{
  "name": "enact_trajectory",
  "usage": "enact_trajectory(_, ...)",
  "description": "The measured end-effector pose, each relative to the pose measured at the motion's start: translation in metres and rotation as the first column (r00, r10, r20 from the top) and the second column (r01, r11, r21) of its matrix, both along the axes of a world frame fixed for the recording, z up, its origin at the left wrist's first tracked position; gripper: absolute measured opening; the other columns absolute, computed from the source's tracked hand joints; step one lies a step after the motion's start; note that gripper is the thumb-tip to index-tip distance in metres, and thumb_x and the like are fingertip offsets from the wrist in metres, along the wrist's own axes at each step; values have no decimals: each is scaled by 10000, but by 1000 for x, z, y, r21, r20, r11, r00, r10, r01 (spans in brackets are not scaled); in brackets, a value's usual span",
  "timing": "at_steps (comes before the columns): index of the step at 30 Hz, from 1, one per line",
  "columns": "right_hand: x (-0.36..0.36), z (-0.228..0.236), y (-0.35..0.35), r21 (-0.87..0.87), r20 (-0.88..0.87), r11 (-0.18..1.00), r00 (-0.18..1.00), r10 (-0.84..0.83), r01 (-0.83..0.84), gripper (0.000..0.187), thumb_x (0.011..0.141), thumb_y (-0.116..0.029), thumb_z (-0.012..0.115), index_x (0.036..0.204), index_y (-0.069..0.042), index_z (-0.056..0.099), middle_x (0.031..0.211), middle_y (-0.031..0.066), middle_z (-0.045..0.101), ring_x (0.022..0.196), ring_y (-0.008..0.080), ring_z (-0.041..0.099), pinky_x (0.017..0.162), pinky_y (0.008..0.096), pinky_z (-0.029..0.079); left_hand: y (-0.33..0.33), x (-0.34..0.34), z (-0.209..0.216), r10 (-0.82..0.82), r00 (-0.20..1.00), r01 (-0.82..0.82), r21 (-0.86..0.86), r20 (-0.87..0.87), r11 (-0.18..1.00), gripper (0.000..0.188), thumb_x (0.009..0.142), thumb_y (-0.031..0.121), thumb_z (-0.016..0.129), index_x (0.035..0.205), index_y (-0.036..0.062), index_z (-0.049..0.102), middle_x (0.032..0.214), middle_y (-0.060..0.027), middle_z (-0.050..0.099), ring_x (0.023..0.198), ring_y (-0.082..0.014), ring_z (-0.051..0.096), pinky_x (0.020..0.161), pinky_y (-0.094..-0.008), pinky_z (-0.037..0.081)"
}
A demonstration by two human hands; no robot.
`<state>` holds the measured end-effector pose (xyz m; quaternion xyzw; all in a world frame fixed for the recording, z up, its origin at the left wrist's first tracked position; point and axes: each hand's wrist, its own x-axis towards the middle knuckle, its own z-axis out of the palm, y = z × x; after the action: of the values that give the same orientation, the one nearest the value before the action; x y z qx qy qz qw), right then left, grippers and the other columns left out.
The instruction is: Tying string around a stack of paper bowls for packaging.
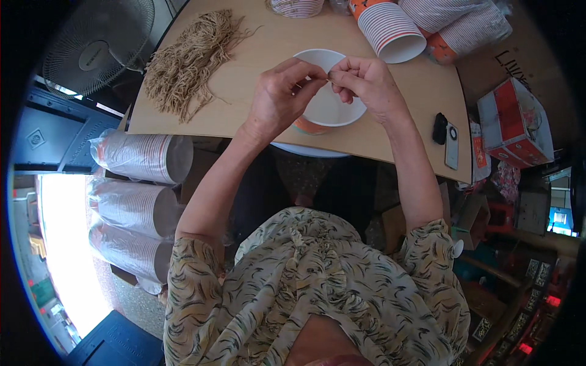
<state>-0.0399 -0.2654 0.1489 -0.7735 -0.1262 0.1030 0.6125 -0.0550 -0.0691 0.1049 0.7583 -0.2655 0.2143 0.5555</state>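
Above a white paper bucket (pixel 312 127) with an orange outer wall, my two hands meet fingertip to fingertip. My left hand (pixel 278 97) is closed in a pinch, thumb against forefinger. Facing it, my right hand (pixel 371 85) is pinched too, its other fingers curled in. Whatever lies between the fingertips is too small to make out. The bucket stands upright near the table's front edge, and its visible inside is plain white. To the left on the table lies a loose heap of tan twisted cords (pixel 192 67), some ends straggling out.
Nested paper buckets (pixel 390 33) lie on their sides at the table's (pixel 244 116) back right. A phone (pixel 452 146) and a small black object (pixel 439 128) rest near the right edge. Bagged bucket stacks (pixel 134 207) stand lower left; a fan (pixel 97 55) is far left, a red-white carton (pixel 513 122) right.
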Motion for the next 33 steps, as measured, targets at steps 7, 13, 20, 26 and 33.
enact_trajectory(7, 1, -1, -10, 137, 21, 990, 1000, 13, -16, 135, 956, -80, 632, 1017, 24, 693, 782, 41, 667, 642, 74, 609, 594, 215, 502, 12, -1, 16, -148, 942, 135, -64, -301, 989, 98, 884, 63, 727, 937, -13, 696, 922, -73, 726, 766, -143, 710, 676, -281, 570)
enact_trajectory(13, -20, 0, -1, 85, 215, 994, 973, -88, 71, 221, 970, -90, 620, 1145, 39, 657, 912, 52, 677, 770, 88, 621, 700, 214, 504, 24, 6, 21, -470, 656, 250, -418, -591, 874, 200, 918, 88, 714, 1054, -53, 673, 973, -109, 729, 844, -144, 712, 777, -259, 574)
enact_trajectory(20, -58, -17, 12, -36, 451, 957, 860, -240, 287, 193, 852, -19, 728, 1041, 9, 703, 949, 49, 692, 758, 109, 625, 673, 259, 506, 20, 5, 13, -543, 580, 235, -513, -607, 825, 236, 938, 103, 698, 1145, -11, 692, 989, -84, 730, 891, -132, 702, 829, -235, 568)
enact_trajectory(26, -57, -25, 21, -8, 544, 950, 799, -257, 312, 174, 845, -30, 752, 1005, 8, 694, 877, 67, 699, 733, 133, 635, 676, 272, 516, 17, 2, 12, -532, 604, 236, -505, -593, 830, 202, 924, 87, 711, 1100, -12, 707, 973, -82, 730, 880, -136, 709, 829, -245, 577)
enact_trajectory(33, -59, -24, 21, 27, 408, 949, 863, -297, 314, 105, 900, -55, 703, 973, 17, 684, 834, 39, 695, 732, 85, 628, 686, 242, 510, 13, -3, 13, -472, 679, 259, -418, -563, 871, 183, 926, 95, 713, 1057, -33, 698, 945, -84, 720, 886, -159, 715, 840, -270, 582)
